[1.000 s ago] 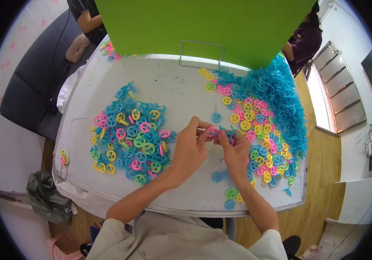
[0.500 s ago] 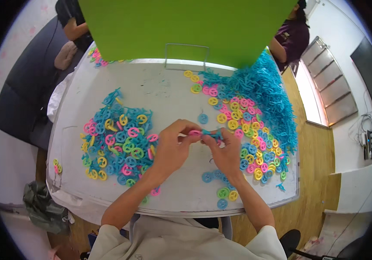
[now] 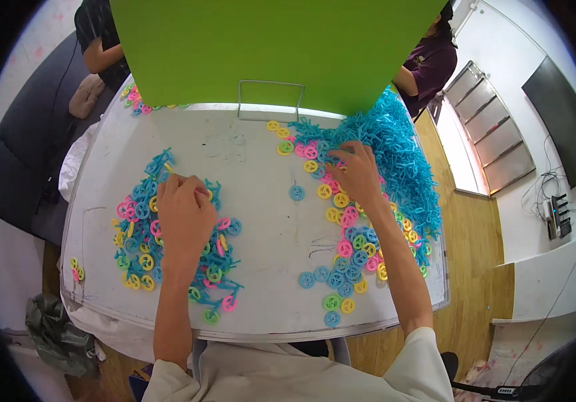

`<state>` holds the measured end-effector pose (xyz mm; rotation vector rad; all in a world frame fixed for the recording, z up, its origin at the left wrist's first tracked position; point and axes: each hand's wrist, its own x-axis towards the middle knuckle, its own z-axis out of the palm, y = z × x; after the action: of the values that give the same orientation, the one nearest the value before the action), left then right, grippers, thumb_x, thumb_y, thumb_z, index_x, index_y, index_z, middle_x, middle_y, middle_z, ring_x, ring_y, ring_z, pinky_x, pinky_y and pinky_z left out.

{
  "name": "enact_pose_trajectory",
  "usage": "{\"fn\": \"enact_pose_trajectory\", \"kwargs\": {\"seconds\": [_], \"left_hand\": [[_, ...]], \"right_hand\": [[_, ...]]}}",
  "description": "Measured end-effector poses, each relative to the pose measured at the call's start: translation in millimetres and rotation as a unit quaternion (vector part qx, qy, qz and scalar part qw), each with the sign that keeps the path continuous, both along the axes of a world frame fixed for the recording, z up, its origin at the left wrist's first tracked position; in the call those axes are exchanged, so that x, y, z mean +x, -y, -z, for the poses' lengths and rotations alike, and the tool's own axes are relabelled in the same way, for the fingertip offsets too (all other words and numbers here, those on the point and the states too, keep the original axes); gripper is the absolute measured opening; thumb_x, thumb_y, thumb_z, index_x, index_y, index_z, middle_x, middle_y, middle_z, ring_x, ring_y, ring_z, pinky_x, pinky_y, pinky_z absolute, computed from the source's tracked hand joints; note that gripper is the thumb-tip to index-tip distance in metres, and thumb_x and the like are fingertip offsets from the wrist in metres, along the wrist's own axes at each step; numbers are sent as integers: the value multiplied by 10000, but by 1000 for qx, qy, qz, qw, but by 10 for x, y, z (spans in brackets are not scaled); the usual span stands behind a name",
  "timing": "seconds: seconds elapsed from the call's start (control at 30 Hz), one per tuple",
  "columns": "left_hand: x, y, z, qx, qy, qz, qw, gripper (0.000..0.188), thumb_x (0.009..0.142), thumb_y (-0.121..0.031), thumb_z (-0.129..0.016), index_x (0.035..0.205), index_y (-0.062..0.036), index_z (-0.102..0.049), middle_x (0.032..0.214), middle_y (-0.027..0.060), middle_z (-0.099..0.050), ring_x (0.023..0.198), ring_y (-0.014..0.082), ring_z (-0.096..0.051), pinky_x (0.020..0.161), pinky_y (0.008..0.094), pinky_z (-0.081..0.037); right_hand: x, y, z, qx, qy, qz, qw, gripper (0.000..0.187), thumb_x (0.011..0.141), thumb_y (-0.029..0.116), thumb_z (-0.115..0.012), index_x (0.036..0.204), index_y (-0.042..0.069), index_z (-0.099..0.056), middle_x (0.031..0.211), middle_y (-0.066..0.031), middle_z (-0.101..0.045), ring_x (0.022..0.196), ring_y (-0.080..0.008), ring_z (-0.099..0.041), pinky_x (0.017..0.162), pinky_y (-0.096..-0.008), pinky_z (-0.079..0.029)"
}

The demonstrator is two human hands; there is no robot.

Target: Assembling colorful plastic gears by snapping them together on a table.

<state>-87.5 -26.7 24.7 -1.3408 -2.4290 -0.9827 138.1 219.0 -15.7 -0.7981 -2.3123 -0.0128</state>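
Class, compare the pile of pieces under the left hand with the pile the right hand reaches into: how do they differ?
The left pile mixes assembled pieces of blue frames and coloured wheels; the right pile is a heap of plain blue frames edged by loose wheels. The left pile lies flat and spread; the right pile is heaped higher. The left hand rests on its pile; the right hand reaches into its heap. Both sit on the white table.

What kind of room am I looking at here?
Probably a workshop or small assembly room: a white work table heaped with plastic wheel pieces and blue parts, a green divider board, and other people seated across it.
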Motion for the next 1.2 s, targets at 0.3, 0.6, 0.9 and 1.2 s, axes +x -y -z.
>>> {"fn": "enact_pose_trajectory", "kwargs": {"seconds": [0.3,0.6,0.9,1.2], "left_hand": [[646,-490,170,-31,49,220,974,261,749,35,-575,999,-35,-609,1043,153,-536,972,343,-536,782,409,-507],[802,-1010,431,-153,5,245,957,228,741,-48,-690,935,-14,-576,919,171,-572,835,339,-611,723,420,-524],[734,-459,271,51,642,247,724,179,908,-112,-623,1007,31,-580,906,65,-608,796,117,-621,675,272,-576],[739,-442,292,35,620,254,742,78,929,-10,-530,998,26,-527,928,80,-599,814,127,-617,724,281,-576]], "right_hand": [[158,358,-166,-413,-291,20,863,187,915,142,-623,1042,4,-629,877,-26,-643,810,-120,-615,705,-260,-524],[207,933,-184,-613,-394,-115,675,170,935,89,-583,1078,-2,-575,967,-39,-637,837,-123,-645,752,-279,-572],[118,1147,-100,-523,-300,-128,788,134,925,15,-548,1045,-42,-557,952,-84,-641,893,-183,-671,807,-320,-574],[87,1258,-18,-551,-282,-181,764,130,894,-25,-576,1023,-22,-589,976,-53,-629,847,-126,-635,771,-262,-535]]}}
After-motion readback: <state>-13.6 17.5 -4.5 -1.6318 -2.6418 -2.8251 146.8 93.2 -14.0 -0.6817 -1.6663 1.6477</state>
